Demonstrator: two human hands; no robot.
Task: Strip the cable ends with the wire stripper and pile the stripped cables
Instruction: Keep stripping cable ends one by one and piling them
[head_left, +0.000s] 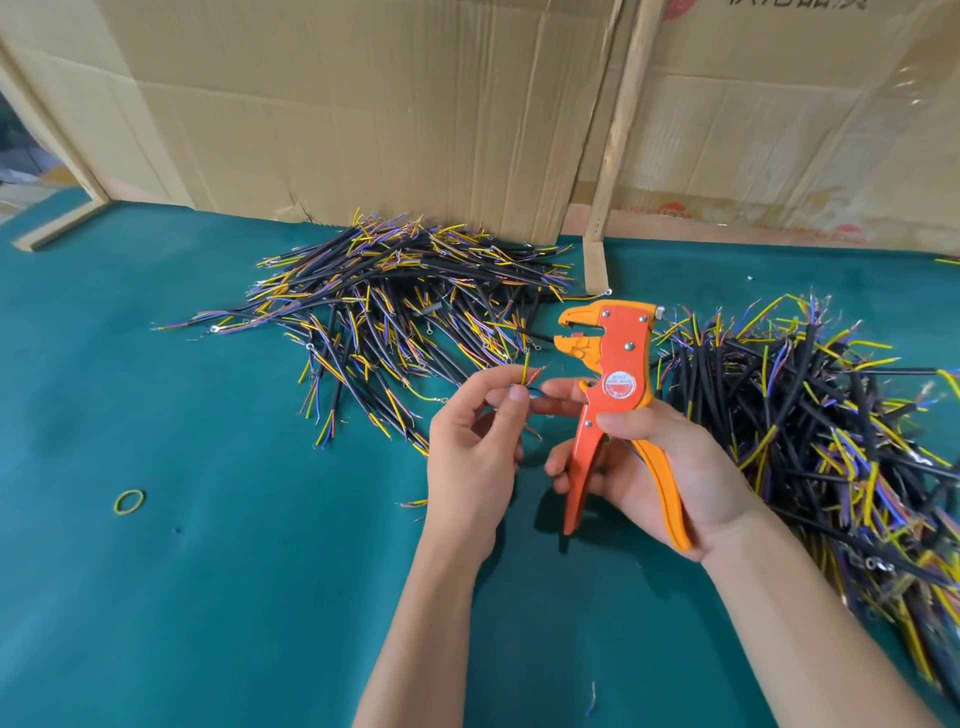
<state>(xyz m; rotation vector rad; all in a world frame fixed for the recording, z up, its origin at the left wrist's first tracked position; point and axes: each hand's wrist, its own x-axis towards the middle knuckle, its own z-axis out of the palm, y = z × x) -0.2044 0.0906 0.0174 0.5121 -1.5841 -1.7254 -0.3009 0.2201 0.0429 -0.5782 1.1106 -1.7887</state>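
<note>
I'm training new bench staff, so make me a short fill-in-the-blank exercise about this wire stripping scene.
1. The orange and yellow wire stripper is gripped by the person's ____ hand.
2. The left hand pinches thin coloured wire ends between thumb and ____.
3. The small yellow rubber band lies on the ____ table cover.
4. Behind the black-sheathed cable pile stands brown ____.

Missing words: right; forefinger; green; cardboard
</note>
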